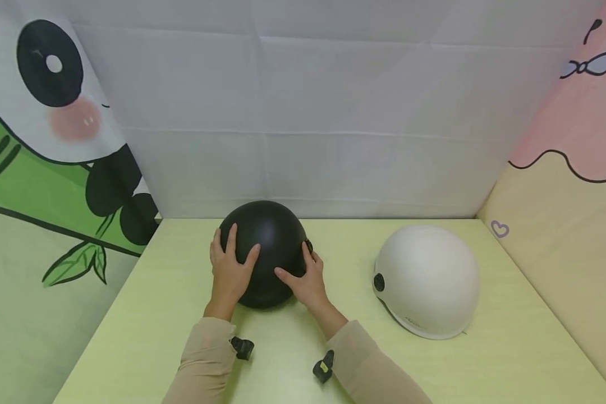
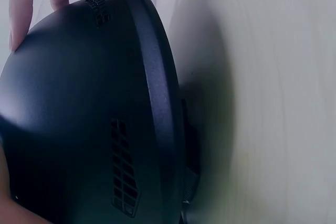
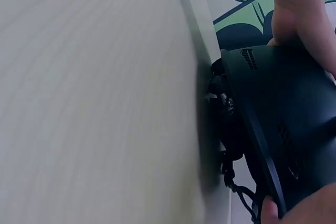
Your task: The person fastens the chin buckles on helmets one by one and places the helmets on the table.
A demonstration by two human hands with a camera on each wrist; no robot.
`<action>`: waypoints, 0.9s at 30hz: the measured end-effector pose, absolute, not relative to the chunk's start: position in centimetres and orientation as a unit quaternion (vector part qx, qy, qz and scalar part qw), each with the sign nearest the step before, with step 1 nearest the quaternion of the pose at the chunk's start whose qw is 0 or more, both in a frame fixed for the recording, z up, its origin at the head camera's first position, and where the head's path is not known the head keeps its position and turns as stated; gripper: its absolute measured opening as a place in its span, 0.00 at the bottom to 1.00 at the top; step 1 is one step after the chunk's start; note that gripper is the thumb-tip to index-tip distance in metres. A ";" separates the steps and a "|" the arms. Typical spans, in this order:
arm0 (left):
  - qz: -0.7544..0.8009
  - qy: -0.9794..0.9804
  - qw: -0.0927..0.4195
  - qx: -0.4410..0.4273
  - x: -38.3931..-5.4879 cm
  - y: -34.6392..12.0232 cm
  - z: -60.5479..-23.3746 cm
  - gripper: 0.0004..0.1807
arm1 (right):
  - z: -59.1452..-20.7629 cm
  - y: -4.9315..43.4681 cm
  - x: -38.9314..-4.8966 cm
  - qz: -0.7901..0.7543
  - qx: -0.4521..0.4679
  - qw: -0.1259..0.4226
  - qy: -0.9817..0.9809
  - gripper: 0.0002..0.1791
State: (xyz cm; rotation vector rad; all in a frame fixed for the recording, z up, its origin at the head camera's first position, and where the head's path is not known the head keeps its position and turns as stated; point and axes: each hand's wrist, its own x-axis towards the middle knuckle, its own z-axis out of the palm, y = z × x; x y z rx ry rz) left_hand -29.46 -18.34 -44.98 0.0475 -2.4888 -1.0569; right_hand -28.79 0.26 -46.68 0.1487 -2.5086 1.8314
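A black helmet (image 1: 270, 224) with a smooth round shell is between my two hands, toward the back left of the table. My left hand (image 1: 230, 275) grips its left side, fingers spread around the shell and thumb on the near face. On the opposite side, my right hand (image 1: 308, 283) holds the shell near a small round dark fitting (image 1: 309, 246). Slotted vents (image 2: 125, 169) mark the shell in the left wrist view. Dark straps (image 3: 229, 174) hang below the rim in the right wrist view. The helmet's inside is mostly hidden.
A white helmet (image 1: 431, 275) rests dome up on the pale yellow-green table (image 1: 131, 331), to the right of the black one. A white wall sheet (image 1: 333, 123) stands along the back edge. Cartoon-printed sheets (image 1: 560, 224) flank both sides.
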 end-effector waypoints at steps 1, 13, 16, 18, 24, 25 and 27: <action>-0.384 -0.898 0.215 0.017 -29.4 -18.3 -44.9 0.42 | -46.5 0.3 -28.7 0.590 0.048 0.020 -0.806 0.53; -0.415 -0.888 0.196 0.025 -29.1 -18.0 -44.2 0.42 | -45.0 0.4 -28.2 0.590 0.045 0.046 -0.804 0.52; -0.420 -0.887 0.193 0.027 -29.0 -17.9 -44.1 0.42 | -44.9 0.5 -28.2 0.589 0.047 0.048 -0.805 0.53; -0.425 -0.884 0.192 0.028 -29.0 -17.8 -44.1 0.42 | -44.9 0.6 -28.2 0.590 0.049 0.049 -0.805 0.53; -0.448 -0.873 0.189 0.033 -28.8 -17.6 -44.2 0.42 | -44.5 0.7 -28.0 0.594 0.061 0.063 -0.800 0.53; -0.452 -0.871 0.188 0.034 -28.8 -17.6 -44.2 0.42 | -44.5 0.7 -27.9 0.595 0.062 0.066 -0.799 0.53; -0.460 -0.868 0.184 0.037 -28.7 -17.5 -44.2 0.42 | -44.3 0.7 -27.7 0.594 0.065 0.071 -0.799 0.54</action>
